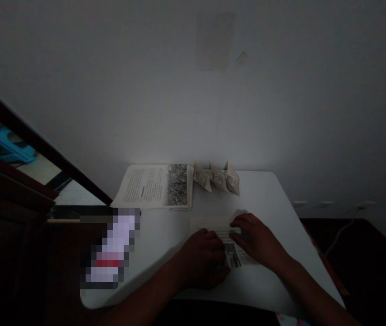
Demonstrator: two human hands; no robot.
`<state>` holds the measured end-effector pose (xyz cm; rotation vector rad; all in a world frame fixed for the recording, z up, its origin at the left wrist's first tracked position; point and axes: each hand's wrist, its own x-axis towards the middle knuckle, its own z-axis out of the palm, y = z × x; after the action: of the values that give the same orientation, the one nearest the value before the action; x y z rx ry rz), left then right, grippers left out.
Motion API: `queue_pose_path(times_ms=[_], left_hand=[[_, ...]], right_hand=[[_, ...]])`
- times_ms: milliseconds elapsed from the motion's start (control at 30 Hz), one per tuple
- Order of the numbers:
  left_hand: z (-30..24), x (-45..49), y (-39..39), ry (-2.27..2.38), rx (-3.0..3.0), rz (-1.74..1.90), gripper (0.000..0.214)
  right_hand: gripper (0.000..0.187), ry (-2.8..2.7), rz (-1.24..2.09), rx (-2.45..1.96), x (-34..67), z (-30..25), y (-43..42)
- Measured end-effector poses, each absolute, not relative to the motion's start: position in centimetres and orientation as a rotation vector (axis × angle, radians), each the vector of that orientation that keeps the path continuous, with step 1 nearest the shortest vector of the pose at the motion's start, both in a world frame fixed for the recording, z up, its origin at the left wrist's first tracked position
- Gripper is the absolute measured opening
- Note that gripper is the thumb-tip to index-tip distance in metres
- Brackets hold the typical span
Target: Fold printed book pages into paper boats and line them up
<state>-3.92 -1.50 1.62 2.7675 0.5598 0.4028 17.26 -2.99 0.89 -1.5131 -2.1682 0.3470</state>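
A printed page [246,259] with text and a dark picture lies flat on the white table in front of me. My left hand [206,256] covers the page's left side, its fingers curled and the thumb bent in near the lower edge, gripping the paper there. Resting on the page's right part, my right hand [256,237] has its fingers apart, with thumb and forefinger spread. Behind the page, three folded paper pieces [217,177] stand in a row. A stack of printed sheets [145,185] lies to their left, a grey photo on the top sheet.
The white table [159,240] has rounded corners and meets a plain wall [166,90]. A blurred-out, pixelated object [116,246] lies at its left edge. A dark-framed opening at far left shows a blue plastic item [9,145]. A thin cable [339,237] hangs at right.
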Motion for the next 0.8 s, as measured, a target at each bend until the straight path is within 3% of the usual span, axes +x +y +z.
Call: queue_pose_path(times_ms=[300,433,600,800], left_hand=[[1.3,-3.8,-1.5,0.503,2.822,0.5,0.017],[1.5,-4.0,-1.3,0.502,2.804,0.626,0.019],[3.4,-4.4,-0.7,0.522,2.526,0.882,0.014],[6.1,-5.2,0.2,0.834,1.963,1.071,0.017]], right_hand=[[0.017,-1.923,0.743,-1.47,18.2,1.3,-2.5],[0.032,-1.702,0.961,-1.428,19.0,1.9,-2.5],[0.052,-1.481,0.887,-1.406,20.5,2.2,-2.8],[0.037,-1.153,0.856,-1.334,21.2,1.1,-3.1]])
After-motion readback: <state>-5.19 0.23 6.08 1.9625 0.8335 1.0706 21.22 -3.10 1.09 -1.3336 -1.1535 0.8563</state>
